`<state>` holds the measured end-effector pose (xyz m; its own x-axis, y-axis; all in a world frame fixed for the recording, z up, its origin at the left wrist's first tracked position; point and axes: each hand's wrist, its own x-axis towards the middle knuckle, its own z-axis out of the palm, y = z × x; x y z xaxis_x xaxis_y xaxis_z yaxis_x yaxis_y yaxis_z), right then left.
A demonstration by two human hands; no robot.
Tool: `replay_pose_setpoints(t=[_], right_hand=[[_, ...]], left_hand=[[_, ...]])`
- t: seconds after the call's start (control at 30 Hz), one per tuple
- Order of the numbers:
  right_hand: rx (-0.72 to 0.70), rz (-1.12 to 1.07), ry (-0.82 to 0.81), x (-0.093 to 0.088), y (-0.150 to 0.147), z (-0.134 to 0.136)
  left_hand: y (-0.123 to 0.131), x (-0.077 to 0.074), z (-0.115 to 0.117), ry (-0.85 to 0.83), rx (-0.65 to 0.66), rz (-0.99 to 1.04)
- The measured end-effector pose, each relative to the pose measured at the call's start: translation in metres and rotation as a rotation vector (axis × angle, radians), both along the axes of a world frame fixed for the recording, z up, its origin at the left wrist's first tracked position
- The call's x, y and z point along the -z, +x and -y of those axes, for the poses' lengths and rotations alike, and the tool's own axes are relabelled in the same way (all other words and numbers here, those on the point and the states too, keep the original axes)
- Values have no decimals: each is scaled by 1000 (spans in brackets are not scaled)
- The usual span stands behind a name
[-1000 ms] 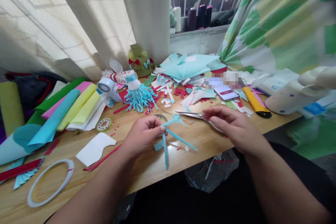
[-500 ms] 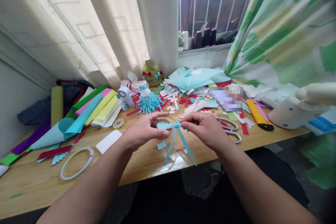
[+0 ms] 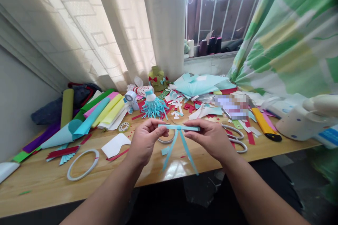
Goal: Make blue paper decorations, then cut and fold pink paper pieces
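Both of my hands hold a light-blue paper bow (image 3: 179, 137) just above the wooden table (image 3: 39, 182). My left hand (image 3: 146, 140) pinches the bow's left loop end between thumb and fingers. My right hand (image 3: 210, 139) pinches the right loop end. The top strip runs level between the hands, and two long tails hang down from the middle knot. Scissors (image 3: 235, 137) lie on the table just right of my right hand.
Rolled coloured paper sheets (image 3: 100, 112) lie at the back left, with a tape ring (image 3: 83, 163) and a white card piece (image 3: 116, 145) nearer. A fringed blue paper figure (image 3: 153, 105), paper scraps, a yellow utility knife (image 3: 265, 123) and a white glue gun (image 3: 303, 117) crowd the back and right.
My right hand left the scissors on the table and took the bow's right end. Both hands lifted the bow and stretched its loops out level.
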<state>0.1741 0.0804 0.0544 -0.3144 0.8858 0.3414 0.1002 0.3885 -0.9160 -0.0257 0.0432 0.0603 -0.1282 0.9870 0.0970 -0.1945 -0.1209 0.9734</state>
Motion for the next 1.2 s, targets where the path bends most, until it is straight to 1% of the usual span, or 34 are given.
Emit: replay_pose_setpoints(t=[0.07, 0.13, 0.2, 0.23, 0.27, 0.3, 0.37, 0.4, 0.43, 0.47, 0.5, 0.53, 0.57, 0.6, 0.77, 0.9, 1.07, 1.13, 1.2], right_hand=[[-30, -55, -23, 2, 2, -3], [-13, -109, -5, 4, 3, -7], [24, -148, 61, 4, 2, -11], [38, -151, 108, 2, 1, -13], [52, -141, 157, 0, 0, -15], [66, -114, 204, -3, -1, -17], [79, -11, 280, -11, -3, -23], [65, 52, 311, -16, -4, -26], [40, 109, 342, -21, -5, -30], [8, 154, 374, -25, -5, -33], [-22, 186, 406, -29, -6, -36], [-47, 207, 437, -32, -7, -39], [-63, 221, 465, -34, -9, -40], [-72, 234, 486, -36, -10, -41], [-70, 293, 537, -34, -15, -38], [-76, 260, 504, -31, -15, -33], [-100, 171, 431, -26, -12, -33], [-92, 158, 405, -23, -12, -34], [-89, 154, 364, -20, -12, -35]], left_hand=[[-2, -1, -4, -15, 1, 49], [-4, 0, -9, -34, 27, 101], [-8, 2, -15, -35, 58, 112], [-11, 2, -19, -10, 60, 78], [-15, 0, -23, 41, 44, 4], [-20, -3, -26, 118, 12, -111], [-28, -15, -33, 324, -81, -446], [-30, -22, -35, 427, -104, -641], [-31, -29, -37, 499, -85, -829], [-31, -35, -38, 533, -27, -972], [-28, -39, -39, 558, 37, -1060], [-25, -41, -40, 578, 83, -1100], [-21, -41, -41, 594, 115, -1116], [-17, -39, -42, 615, 114, -1111], [-5, -21, -46, 733, -42, -1030], [-4, -18, -46, 772, -17, -898], [-3, -13, -43, 720, 28, -741], [-2, -9, -43, 658, 62, -671], [-2, -5, -43, 554, 96, -594]])
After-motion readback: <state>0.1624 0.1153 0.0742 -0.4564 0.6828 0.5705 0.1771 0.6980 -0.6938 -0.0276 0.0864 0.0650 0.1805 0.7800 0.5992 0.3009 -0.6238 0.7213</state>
